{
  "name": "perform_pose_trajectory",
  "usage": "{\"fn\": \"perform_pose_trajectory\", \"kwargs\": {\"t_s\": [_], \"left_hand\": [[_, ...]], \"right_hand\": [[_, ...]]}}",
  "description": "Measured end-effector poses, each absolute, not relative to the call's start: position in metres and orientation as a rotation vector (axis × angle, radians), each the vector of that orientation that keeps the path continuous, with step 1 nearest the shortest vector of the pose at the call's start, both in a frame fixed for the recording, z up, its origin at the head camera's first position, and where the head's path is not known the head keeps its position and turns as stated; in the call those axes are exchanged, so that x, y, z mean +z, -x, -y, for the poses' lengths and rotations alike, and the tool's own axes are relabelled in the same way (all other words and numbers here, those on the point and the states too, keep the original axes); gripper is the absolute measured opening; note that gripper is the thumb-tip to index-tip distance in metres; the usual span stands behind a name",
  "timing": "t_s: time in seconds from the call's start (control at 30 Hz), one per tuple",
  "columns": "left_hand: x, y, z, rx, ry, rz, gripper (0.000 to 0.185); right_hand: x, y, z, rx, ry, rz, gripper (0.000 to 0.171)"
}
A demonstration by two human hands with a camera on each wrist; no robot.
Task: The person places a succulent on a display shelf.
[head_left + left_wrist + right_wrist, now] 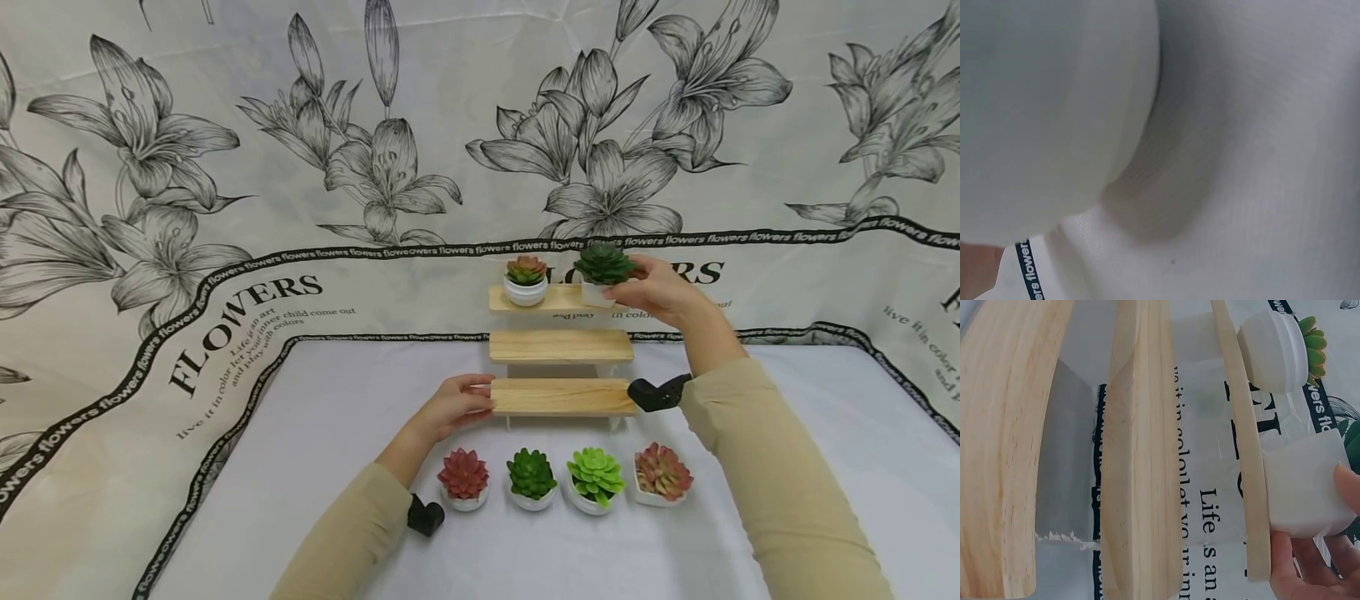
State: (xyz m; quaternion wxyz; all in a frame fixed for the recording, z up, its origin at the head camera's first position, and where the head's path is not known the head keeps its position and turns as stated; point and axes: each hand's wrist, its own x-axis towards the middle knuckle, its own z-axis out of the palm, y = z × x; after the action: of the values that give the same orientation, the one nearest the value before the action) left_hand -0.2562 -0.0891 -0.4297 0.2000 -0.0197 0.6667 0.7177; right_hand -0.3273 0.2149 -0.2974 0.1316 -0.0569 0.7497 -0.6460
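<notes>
My right hand (660,289) pinches a white square pot with a dark green succulent (603,263) at the right end of the top shelf (555,298) of a wooden tiered stand. The right wrist view has the white pot (1304,484) at the shelf board, thumb on one side and fingers on the other. Left of it on that shelf stands a round white pot with a red-green succulent (526,281). My left hand (453,407) touches the left end of the bottom shelf (562,397), fingers fairly straight. The left wrist view does not show its fingertips.
Before the stand, a row of potted succulents stands on the white cloth (337,417): red (462,479), dark green (532,479), bright green (595,479) and pinkish (663,473). The middle shelf (561,346) lies between the others. A flower-printed cloth (420,200) hangs behind.
</notes>
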Motion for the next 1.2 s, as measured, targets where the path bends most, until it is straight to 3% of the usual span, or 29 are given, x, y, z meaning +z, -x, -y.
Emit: {"fn": "perform_pose_trajectory", "kwargs": {"t_s": [0.73,1.2], "left_hand": [[-0.432,0.255,0.089,2.008,0.062,-1.862,0.047],[-0.431,0.253,0.088,2.041,0.051,-1.840,0.047]], "right_hand": [[-0.297,0.311,-0.220,-1.987,0.150,-2.093,0.084],[-0.302,0.279,-0.247,-1.802,0.319,-2.238,0.069]]}}
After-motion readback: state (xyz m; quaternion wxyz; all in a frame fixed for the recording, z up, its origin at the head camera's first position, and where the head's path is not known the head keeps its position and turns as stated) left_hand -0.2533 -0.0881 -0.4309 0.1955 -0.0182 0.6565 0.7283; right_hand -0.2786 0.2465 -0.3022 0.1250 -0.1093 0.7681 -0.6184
